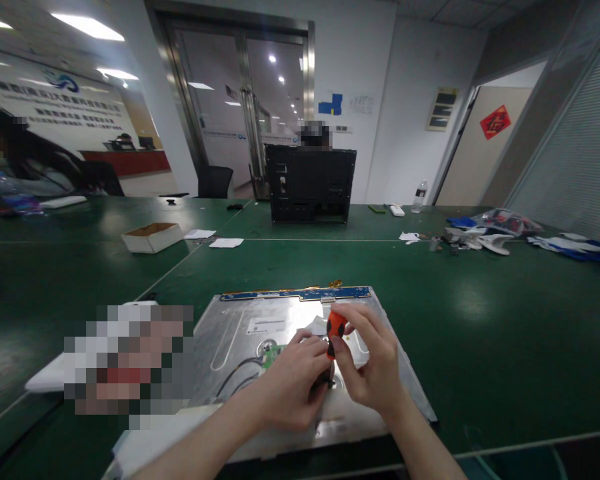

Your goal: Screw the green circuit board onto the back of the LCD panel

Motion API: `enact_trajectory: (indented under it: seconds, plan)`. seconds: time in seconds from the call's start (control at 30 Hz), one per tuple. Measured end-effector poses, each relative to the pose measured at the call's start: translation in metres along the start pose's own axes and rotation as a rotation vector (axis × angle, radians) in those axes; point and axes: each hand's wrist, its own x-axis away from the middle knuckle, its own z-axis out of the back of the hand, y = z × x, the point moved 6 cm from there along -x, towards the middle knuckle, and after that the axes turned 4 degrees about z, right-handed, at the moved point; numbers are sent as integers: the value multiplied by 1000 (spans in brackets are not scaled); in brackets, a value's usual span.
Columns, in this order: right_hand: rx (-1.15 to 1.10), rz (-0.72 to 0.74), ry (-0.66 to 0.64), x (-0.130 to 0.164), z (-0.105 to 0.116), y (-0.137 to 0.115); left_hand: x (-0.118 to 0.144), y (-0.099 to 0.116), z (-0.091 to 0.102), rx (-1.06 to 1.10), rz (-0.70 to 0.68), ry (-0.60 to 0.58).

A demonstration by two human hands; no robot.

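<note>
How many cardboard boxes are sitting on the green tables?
1: an open white cardboard box on the green table, far left of the hands. Others could be hidden behind the black computer case.

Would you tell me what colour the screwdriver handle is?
Orange and black, best seen in the head view: screwdriver handle.

Metal panel (pixel 300 347) lies flat on table (pixel 505 333), near edge, w/ circuit strip (pixel 295 293) along its far side. Both hands over panel centre: left hand (pixel 290 383) beside right hand (pixel 370 367), screwdriver (pixel 335 330) upright btwn them. Cardboard box (pixel 151 237) far left; computer case (pixel 311 183) behind, centre; water bottle (pixel 419 197) far right.
</note>
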Motion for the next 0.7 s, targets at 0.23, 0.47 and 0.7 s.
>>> enact_trajectory:
  seconds: [0.23,0.47,0.7]
  plan:
    - [75,11,119,0,6,0,0,0,-1,-8,6,-1]
    - [59,11,21,1,3,1,-1,0,0,1,5,0]
    - [32,50,56,0,1,1,0,1,1,1,-8,8]
